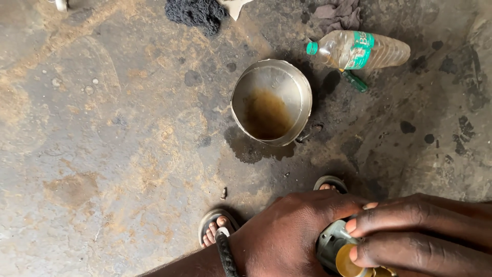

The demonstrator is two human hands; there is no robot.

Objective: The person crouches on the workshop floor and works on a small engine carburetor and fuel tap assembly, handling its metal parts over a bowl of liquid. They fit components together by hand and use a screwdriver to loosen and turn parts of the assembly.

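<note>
- A small grey metal part with a brass-coloured round face (341,254) sits at the bottom edge, partly cut off.
- The left hand (287,236) wraps closed around it; the right hand (420,233) pinches its brass end with its fingertips (352,224).
- A dented metal bowl (302,87) on the stained floor (102,154) holds brownish liquid.
- A plastic bottle (359,50) lies on its side; its contents are unclear.

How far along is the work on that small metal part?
Looks done: metal bowl on the oil-stained floor already holds brown liquid. In hand: left hand and right hand both grip the grey metal part, fingertips on its brass-coloured end. Left: cannot tell; plastic bottle lies capped.
</note>
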